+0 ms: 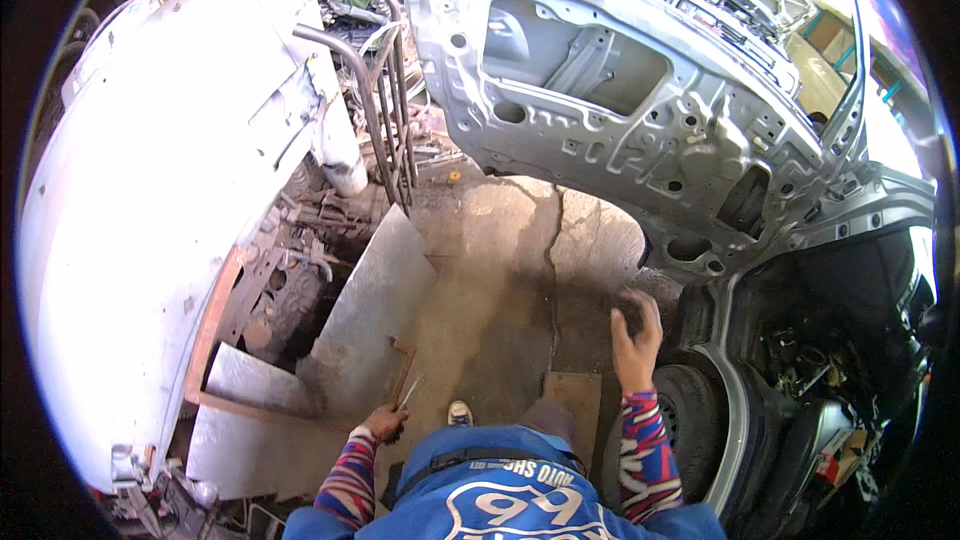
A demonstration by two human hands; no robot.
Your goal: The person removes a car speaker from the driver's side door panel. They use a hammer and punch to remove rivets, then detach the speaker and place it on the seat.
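My left hand [385,423] is low at the left of my body, closed around a hammer [406,372] with a brown handle. A thin, pale metal tool [411,392] sticks out of the same grip; its exact kind I cannot make out. Raised on the right is my right hand [637,342], its fingers curved, thumb apart, and nothing visible between them. Beyond it hangs a bare silver car door [600,155], its inner panel full of holes. A black tyre [690,420] stands just below that hand, beside the car's door opening [738,410].
A large white body panel [150,200] fills the left side. Sheet metal pieces [375,285] and a reddish-brown frame [210,325] lean near greasy car parts [285,285]. Bent metal tubing [385,90] stands farther back. The concrete floor [490,280] has a long crack.
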